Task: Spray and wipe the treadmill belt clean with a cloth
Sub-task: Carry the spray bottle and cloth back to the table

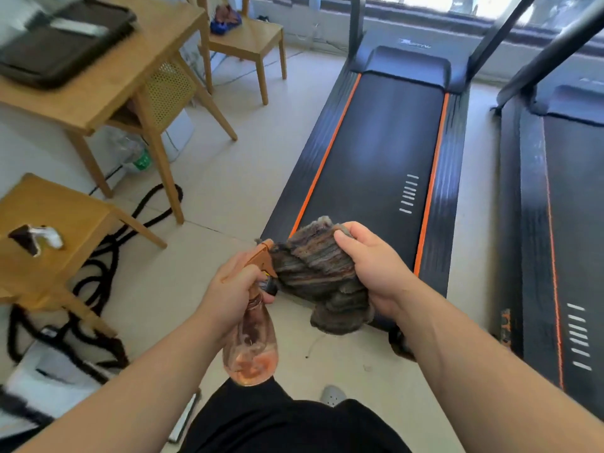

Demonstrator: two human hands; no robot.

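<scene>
Pale tiled floor (228,178), wooden desk (98,83) far left, 2 treadmills to the right. The treadmill belt (376,152) lies ahead and right of both hands, its long axis running from near to far. The right hand (372,266), nearer the belt, is closed around a bunched striped cloth (317,273). The left hand (235,289) is wrapped around the neck of a spray bottle (251,348), nozzle touching the cloth. Both forearms are extended forward at waist height. Judgement: belt not yet wiped.
</scene>
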